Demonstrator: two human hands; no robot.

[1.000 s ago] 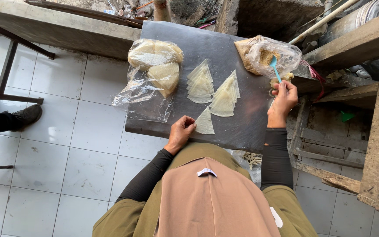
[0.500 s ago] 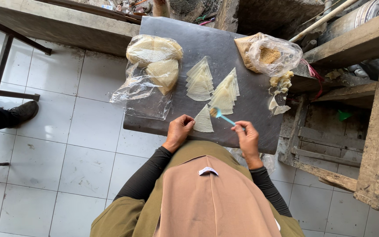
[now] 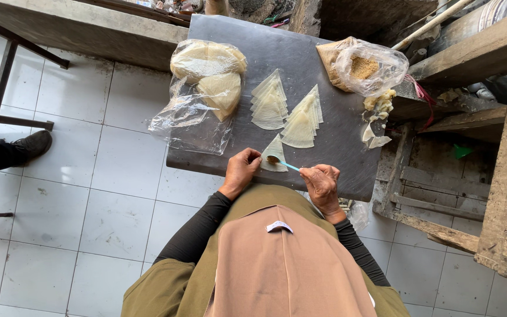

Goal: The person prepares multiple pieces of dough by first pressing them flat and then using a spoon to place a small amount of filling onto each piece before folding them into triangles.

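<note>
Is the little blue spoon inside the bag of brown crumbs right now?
No, the right hand holds the blue spoon over a triangular wrapper on the grey board, well away from the bag of brown crumbs.

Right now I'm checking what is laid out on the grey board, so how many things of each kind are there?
Plastic bags: 2, wrapper bag, filling bag
Fanned wrapper stacks: 2
Single wrapper: 1
Spoon: 1
Total: 6
</note>
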